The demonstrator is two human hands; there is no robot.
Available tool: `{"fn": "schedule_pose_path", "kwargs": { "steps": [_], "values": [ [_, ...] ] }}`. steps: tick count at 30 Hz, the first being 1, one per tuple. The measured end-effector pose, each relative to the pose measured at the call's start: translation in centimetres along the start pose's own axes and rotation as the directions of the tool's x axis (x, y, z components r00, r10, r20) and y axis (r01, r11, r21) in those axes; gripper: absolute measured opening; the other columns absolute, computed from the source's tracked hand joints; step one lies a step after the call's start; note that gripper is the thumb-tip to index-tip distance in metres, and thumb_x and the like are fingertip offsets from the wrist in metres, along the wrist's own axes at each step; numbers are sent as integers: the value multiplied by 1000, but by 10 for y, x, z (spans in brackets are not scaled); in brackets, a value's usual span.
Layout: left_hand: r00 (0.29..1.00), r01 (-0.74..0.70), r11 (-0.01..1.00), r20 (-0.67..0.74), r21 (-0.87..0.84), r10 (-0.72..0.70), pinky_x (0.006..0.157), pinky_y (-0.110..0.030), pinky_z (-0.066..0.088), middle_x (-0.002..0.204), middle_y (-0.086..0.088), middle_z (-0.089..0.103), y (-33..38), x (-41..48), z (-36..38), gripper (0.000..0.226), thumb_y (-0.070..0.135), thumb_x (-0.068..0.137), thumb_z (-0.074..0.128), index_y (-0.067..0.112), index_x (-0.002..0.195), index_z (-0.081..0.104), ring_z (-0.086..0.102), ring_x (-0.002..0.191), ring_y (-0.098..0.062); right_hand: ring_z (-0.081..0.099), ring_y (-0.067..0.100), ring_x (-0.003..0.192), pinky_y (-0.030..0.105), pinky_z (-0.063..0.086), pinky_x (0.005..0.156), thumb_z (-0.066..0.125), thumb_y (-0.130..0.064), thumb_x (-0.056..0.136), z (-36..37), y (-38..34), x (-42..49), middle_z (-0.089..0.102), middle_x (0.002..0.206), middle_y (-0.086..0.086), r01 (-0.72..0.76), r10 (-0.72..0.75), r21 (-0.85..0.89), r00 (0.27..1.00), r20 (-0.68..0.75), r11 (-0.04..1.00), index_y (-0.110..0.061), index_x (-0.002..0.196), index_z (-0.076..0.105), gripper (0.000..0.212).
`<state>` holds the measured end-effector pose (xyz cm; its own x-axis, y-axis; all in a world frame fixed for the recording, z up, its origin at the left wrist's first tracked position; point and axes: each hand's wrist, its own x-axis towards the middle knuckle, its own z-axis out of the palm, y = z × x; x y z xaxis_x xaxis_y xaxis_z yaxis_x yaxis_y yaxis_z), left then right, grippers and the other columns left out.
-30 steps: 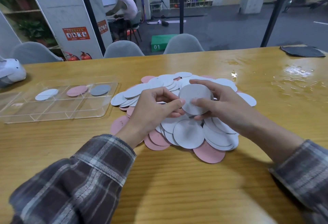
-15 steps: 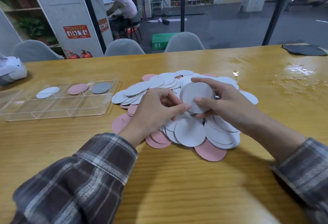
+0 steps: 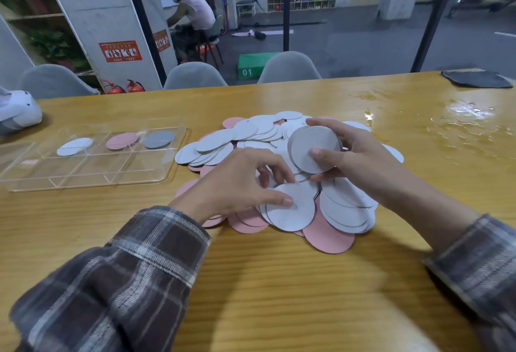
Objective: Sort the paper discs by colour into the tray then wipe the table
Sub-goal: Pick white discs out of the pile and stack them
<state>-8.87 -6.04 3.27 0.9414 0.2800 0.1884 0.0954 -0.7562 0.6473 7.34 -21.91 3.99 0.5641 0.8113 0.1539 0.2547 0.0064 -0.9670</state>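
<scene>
Table (image 3: 265, 282) nearest, then left hand (image 3: 240, 184) pinching a white disc (image 3: 290, 212) atop the disc pile (image 3: 329, 228), thumb on its face, fingers curled at far edge. Right hand (image 3: 360, 161), just beyond & to its right, grips a tilted disc stack (image 3: 315, 148) above the pile. Left of both hands, clear tray (image 3: 92, 181) w/ three single discs (image 3: 122, 141), white, pink, grey, in separate far compartments; dark cloth (image 3: 477, 79) far right.

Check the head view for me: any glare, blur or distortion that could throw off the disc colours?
Head view: glare flares on the wet patch at the table's far right, away from the pile; the near sleeves are smeared; background posts splay from the wide lens; the three discs in the tray and the disc stack in the right hand read sharp.
</scene>
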Motion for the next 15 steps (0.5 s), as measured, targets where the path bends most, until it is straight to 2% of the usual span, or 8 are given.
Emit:
{"fn": "schedule_pose_path", "kwargs": {
  "steps": [4,8,11,15],
  "values": [
    [998,56,972,-13,-226,-60,68,-18,48,79,7,71,0,2,-12,16,11,82,88,11,90,75,61,71,-9,75,15,86,39,64,82,65,-8,98,0,1,1,58,127,-9,-18,18,27,1000,4,999,-30,135,64,43],
    [985,66,898,-118,-435,-129,67,-25,52,82,0,70,-2,2,-14,15,10,87,83,7,92,69,62,69,-17,73,11,88,32,62,73,62,-5,99,1,0,3,66,115,-7,-64,59,151,998,37,986,-26,133,65,41],
    [970,57,855,-175,-515,-170,69,-28,55,80,-4,69,-1,5,-5,15,8,87,82,4,92,68,64,68,-21,73,12,92,31,61,70,58,-6,100,1,-1,4,68,118,-3,-103,96,199,994,48,974,-25,130,67,37],
    [960,36,821,-208,-570,-186,68,-26,56,76,-2,68,1,6,-2,15,7,87,81,3,93,67,64,64,-21,66,23,113,35,61,72,56,-17,103,2,-1,5,66,127,3,-139,132,217,990,47,966,-25,125,70,28]
  ]
}}
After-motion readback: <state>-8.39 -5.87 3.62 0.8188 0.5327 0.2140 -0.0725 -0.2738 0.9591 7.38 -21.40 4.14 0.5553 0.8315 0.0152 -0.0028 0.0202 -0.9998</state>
